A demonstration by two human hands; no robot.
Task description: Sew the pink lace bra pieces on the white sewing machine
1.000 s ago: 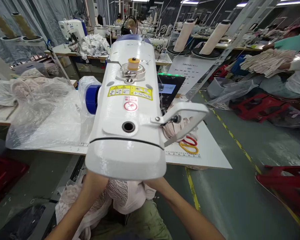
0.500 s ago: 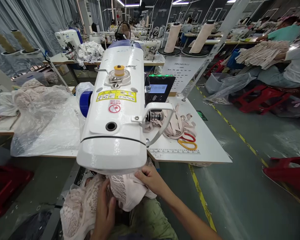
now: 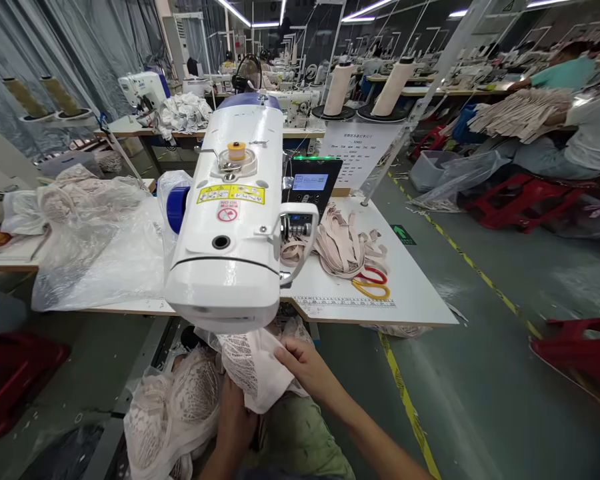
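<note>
Lace fabric [image 3: 240, 373] sits bunched in your lap just below the head of the sewing machine [image 3: 230, 220], and both hands are on it: your right hand [image 3: 305, 363] pinches a pale fold between thumb and fingers, your left hand [image 3: 235, 417] is closed around the lace underneath. The machine head hides the needle area from you, so you could, I judge, feed fingers or a doubled fold under it unseen. Loose lace trailing off the table edge [image 3: 340, 308] looks liable to snag. On the table to the right lie a heap of elastic strips [image 3: 343, 243] and scissors [image 3: 373, 283] with red and yellow handles; a plastic bag [image 3: 100, 250] crowds the left side. Another person's sleeve [image 3: 593, 130] shows far right.
</note>
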